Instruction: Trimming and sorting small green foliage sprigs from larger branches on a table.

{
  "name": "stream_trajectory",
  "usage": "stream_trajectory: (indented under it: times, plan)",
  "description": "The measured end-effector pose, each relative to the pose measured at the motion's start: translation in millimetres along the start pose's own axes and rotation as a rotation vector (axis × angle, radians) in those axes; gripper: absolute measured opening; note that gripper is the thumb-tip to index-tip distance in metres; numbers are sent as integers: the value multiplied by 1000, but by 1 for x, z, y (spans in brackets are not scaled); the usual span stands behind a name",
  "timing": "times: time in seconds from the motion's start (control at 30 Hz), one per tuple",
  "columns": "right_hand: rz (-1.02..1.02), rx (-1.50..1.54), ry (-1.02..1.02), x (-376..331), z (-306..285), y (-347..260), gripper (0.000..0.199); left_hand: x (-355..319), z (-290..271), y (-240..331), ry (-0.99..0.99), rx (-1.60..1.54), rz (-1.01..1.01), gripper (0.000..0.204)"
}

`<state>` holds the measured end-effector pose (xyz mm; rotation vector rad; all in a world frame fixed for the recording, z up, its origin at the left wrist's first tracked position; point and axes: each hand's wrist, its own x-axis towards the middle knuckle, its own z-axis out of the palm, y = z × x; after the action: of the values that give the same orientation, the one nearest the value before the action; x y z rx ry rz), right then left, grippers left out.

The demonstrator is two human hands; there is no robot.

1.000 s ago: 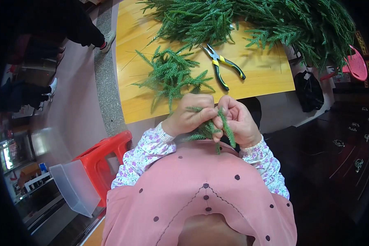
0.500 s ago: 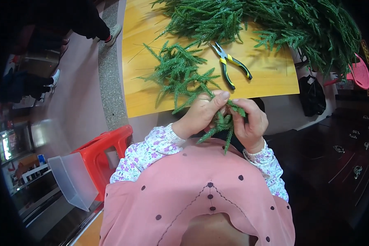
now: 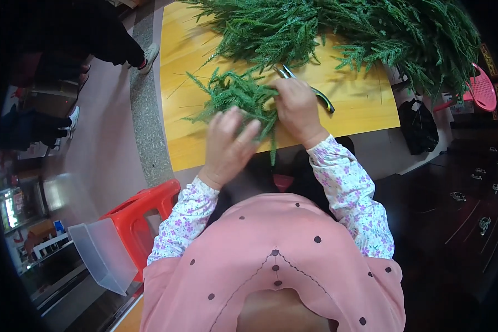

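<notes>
**Hands at a small pile of green sprigs on a yellow table**

Yellow wood filled the upper middle of the view: a table (image 3: 359,102) with a pale floor to its left and a dark floor to its right. Near the table's front edge lay a small pile of green sprigs (image 3: 235,97), feathery and needle-like, and both hands were at it. The left hand (image 3: 229,144) rested at the near side of the pile with its fingers spread and loosely bent over the sprigs; whether it gripped any of them could not be told. The right hand (image 3: 296,108) was curled down onto the right end of the pile, its fingers closed among the sprigs, and one sprig hung down over the table's edge between the two hands.

Just behind the right hand lay a pair of pliers (image 3: 315,94), its metal tip showing above the knuckles and its dark handle with a yellow stripe sticking out to the right; the hand hid the middle of the tool. Beyond that, a large heap of green branches (image 3: 371,33) covered the far side of the table and spilled over its right corner.

A red plastic stool (image 3: 144,213) stood by the person's left side, with a clear plastic bin (image 3: 97,254) just beside it. A black bag (image 3: 418,124) sat on the floor off the table's right edge, near a pink basket (image 3: 481,88). Another person's legs and shoes (image 3: 146,58) showed at the upper left.
</notes>
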<state>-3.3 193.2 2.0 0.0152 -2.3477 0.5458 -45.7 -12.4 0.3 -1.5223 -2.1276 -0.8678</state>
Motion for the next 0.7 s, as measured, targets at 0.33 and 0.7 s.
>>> stream_trajectory:
  times: [0.33, 0.7]
  plan:
    - [-3, 21, -176, 14, 3, 22, 19, 31, 11, -35, -278, 220, -41, 62]
    - [-165, -357, 1, 96, 0, 62, 16, 34, -11, 8, -270, 104, -220, 68]
